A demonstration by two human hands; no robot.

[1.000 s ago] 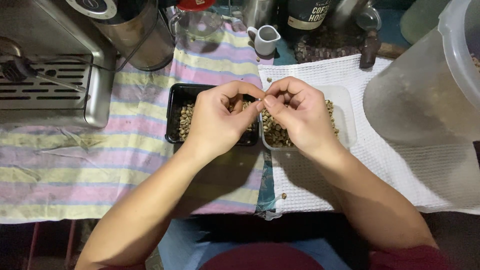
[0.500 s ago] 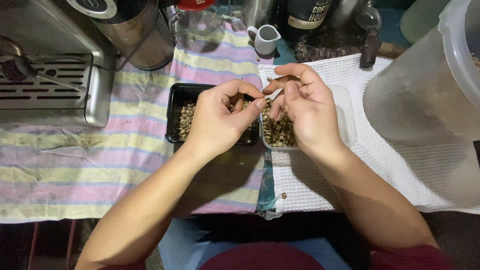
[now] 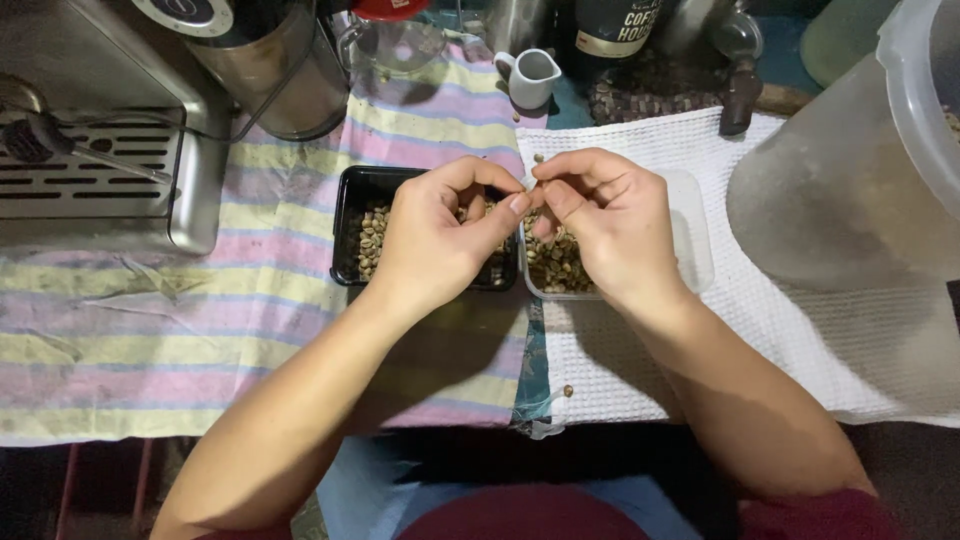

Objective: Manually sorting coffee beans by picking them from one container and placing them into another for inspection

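I see my left hand (image 3: 435, 240) and right hand (image 3: 605, 225) meeting fingertip to fingertip, pinching something too small to identify. They hover over the black tray (image 3: 352, 215) of pale beans (image 3: 372, 240); the clear tray (image 3: 695, 240) sits just right of it.

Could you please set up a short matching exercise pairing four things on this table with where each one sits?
Things:
1. black tray
2. clear tub
3. small white jug
4. loose bean

Places:
A. on the white cloth, under the right hand
B. near the table's front edge
C. on the striped cloth, under the left hand
D. at the back, behind both hands

Pairs: 1-C, 2-A, 3-D, 4-B
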